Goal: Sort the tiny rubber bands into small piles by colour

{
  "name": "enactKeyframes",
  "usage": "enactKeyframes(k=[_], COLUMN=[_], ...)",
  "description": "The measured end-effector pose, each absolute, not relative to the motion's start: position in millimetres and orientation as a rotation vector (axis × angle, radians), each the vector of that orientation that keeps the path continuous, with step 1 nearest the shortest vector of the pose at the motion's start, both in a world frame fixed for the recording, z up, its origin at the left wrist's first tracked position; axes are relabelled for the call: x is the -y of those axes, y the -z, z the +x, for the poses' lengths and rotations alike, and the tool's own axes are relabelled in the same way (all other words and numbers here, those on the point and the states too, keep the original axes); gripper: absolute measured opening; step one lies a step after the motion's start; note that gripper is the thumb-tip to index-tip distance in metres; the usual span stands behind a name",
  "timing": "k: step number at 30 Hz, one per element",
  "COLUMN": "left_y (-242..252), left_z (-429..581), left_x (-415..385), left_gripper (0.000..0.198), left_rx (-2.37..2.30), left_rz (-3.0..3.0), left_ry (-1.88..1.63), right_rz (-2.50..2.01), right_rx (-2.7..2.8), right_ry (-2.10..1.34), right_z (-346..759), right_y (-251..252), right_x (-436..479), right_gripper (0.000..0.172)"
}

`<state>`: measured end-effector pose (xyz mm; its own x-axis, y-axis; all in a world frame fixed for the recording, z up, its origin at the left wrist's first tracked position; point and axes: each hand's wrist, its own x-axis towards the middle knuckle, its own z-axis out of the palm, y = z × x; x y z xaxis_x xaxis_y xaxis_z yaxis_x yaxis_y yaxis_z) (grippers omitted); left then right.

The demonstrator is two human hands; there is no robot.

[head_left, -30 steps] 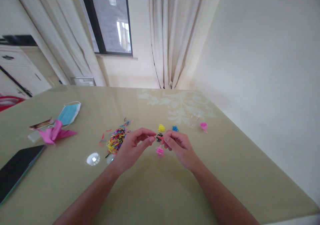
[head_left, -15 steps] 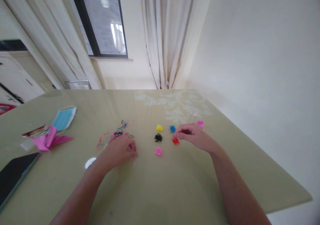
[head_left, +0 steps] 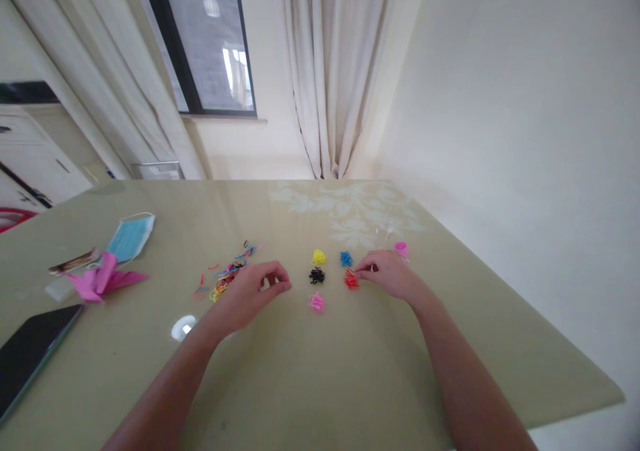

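My left hand (head_left: 253, 294) hovers just right of a mixed heap of small coloured rubber bands (head_left: 227, 276), thumb and fingertips pinched together. Whatever lies between those fingertips is too small to make out. At the right, my right hand (head_left: 390, 272) has its fingertips closed at the edge of a red pile of rubber bands (head_left: 351, 279); what they pinch is hidden. Sorted piles sit between the hands: yellow bands (head_left: 319, 257), black bands (head_left: 317, 275), pink bands (head_left: 317, 302) and blue bands (head_left: 346, 258).
A pink round container (head_left: 401, 247) stands beyond my right hand. Left on the glossy table (head_left: 320, 384) lie a white round lid-like piece (head_left: 183, 328), a pink folded-paper bird (head_left: 104, 279), a blue face mask (head_left: 131, 237) and a dark phone (head_left: 35, 344).
My left hand has moved right, off the mixed heap, uncovering more of it. The right hand's fingertips have come slightly rightward and lower, to the red pile's edge.
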<state>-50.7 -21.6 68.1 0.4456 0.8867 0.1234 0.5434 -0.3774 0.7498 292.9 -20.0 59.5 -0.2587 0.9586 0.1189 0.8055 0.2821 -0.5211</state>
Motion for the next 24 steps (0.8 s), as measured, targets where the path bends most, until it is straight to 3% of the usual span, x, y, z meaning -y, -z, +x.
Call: enactKeyframes(k=[6, 15, 21, 24], left_y=[-68.2, -69.6, -74.2, -73.9], left_z=[-28.2, -14.4, -6.8, -6.0], left_x=[35.1, 51.5, 55.2, 56.3], left_gripper=[0.022, 0.020, 0.026, 0.025], left_rx=[-0.934, -0.819, -0.804, -0.799], left_rz=[1.541, 1.302, 1.279, 1.273], left_ry=[-1.165, -1.218, -1.211, -1.199], right_rz=[-1.491, -1.021, -0.960, -0.921], right_rx=[2.081, 1.859, 1.855, 1.866], right_ry=[-0.433, -0.690, -0.539, -0.499], right_z=[284.7, 209.3, 194.0, 195.7], right_y=[-74.3, -82.7, -73.4, -73.3], right_x=[26.0, 66.2, 76.0, 74.0], right_gripper=[0.011, 0.039, 0.019, 0.017])
